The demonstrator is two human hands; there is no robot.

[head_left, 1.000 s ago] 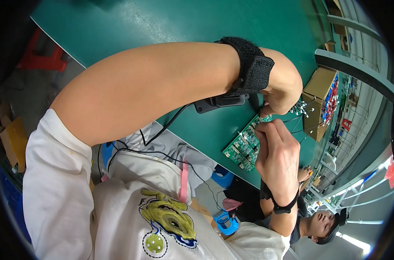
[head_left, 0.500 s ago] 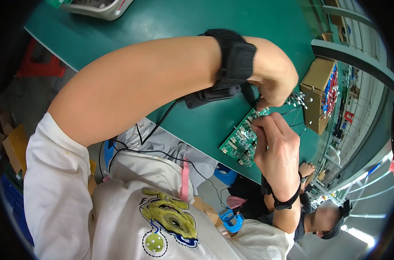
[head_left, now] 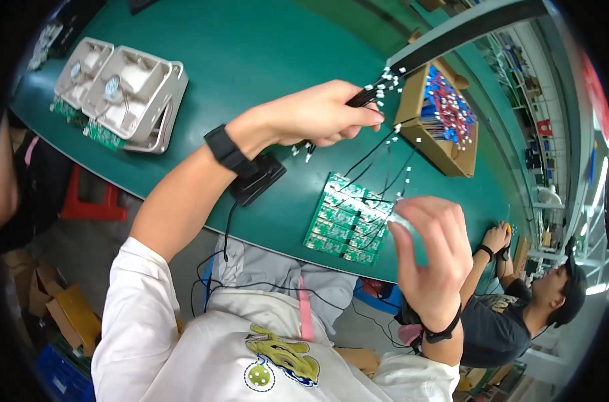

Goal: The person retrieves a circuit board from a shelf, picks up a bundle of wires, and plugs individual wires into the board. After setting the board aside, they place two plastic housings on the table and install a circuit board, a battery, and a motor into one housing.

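A panel of green circuit boards (head_left: 345, 221) lies on the table in front of me. My left hand (head_left: 328, 114) is closed round a bundle of thin black cables (head_left: 362, 98) with white connectors, above and beyond the panel. Several of these cables hang from the bundle's side and trail down across the panel. At the panel's right edge, my right hand (head_left: 435, 244) has thumb and forefinger pinched near a white connector. A black cable seems to run into that pinch, though the fingertips partly hide it.
Beyond the panel stands an open cardboard box (head_left: 417, 124) packed with red and blue wired parts. Light grey plastic housings (head_left: 144, 80) sit at the left on the green table (head_left: 251, 60). A black device (head_left: 259, 181) with a cord lies by my left wrist. Another person (head_left: 512, 321) works at the right.
My left hand has drawn away from the panel's far edge, bringing the cable bundle into plain sight. My right hand has lifted off the boards to their right edge. The view has swung left.
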